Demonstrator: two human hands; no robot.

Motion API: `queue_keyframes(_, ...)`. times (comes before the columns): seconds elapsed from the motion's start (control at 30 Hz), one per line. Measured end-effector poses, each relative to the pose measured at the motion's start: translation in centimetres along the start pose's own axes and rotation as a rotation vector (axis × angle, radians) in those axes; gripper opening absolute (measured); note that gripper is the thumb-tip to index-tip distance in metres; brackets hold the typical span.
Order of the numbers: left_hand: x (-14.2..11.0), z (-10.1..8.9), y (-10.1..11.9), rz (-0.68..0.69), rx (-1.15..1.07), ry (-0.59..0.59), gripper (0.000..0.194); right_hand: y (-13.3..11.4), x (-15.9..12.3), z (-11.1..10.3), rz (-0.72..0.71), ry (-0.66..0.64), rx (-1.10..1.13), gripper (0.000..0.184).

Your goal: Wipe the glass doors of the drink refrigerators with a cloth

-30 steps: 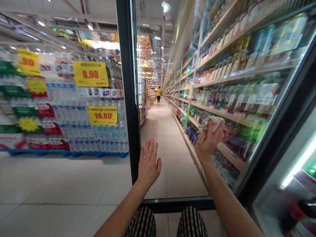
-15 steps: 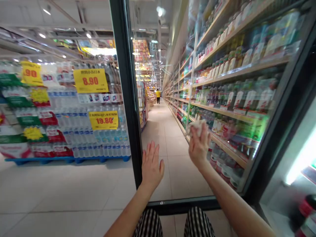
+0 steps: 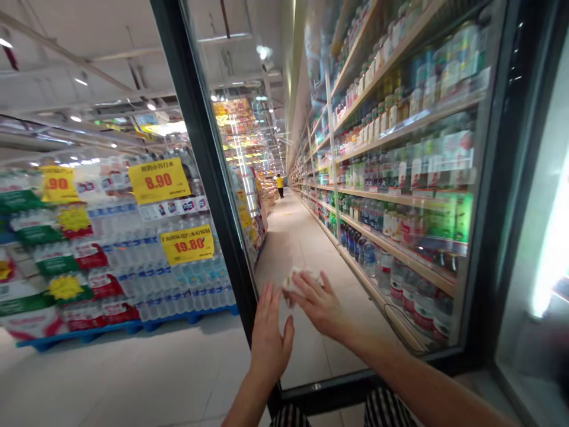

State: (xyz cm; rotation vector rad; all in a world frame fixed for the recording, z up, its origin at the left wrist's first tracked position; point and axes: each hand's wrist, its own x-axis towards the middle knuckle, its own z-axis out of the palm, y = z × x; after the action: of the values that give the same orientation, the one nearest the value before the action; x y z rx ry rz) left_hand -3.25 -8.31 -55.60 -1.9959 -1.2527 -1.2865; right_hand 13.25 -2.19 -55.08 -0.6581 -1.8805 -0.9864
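"What had changed?"
"The right hand (image 3: 317, 305) had brought the cloth (image 3: 294, 281) leftward and down across the glass door (image 3: 311, 350), right beside the left hand (image 3: 270, 335)."
"And the hands themselves?"
"The right held the cloth under its fingers; the left was flat and empty, by the dark frame (image 3: 216, 201)."
"And the cloth?"
"Whitish, crumpled, partly covered."

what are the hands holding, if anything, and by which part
The right hand holds a pale cloth; exactly where is hidden. The left hand shows nothing held.
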Motion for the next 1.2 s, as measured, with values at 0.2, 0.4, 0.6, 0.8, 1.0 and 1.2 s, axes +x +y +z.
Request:
queue_keyframes(0.2, 0.9, -3.1, 0.0, -0.094, -0.043, 0.165, 0.056, 1.0, 6.0, 0.1, 0.056, 0.119, -0.015, 0.034)
queue_keyframes(0.4, 1.3, -2.5, -0.9, -0.049, -0.007, 0.165, 0.057, -1.0, 5.8, 0.4, -0.064, 0.047, 0.016, 0.033)
queue_keyframes(0.6, 1.3, -2.5, -0.7, -0.051, 0.024, 0.167, 0.058, 0.2, 5.4, 0.5, 0.001, 0.064, 0.018, 0.034)
queue_keyframes(0.8, 1.8, -1.9, 0.6, -0.028, 0.013, 0.166, 0.059, 0.7, 3.6, -0.1, 0.06, 0.034, -0.009, 0.034)
queue_keyframes(1.0, 3.8, -0.3, 1.3, 0.015, -0.04, 0.13, 0.061, 4.5, 1.6, -1.4, 0.297, 0.135, -0.114, 0.038)
queue_keyframes(1.2, 4.3, 1.9, 2.2, 0.037, 0.011, 0.071, 0.067, 4.8, -0.4, -2.9, 0.353, 0.081, -0.141, 0.041)
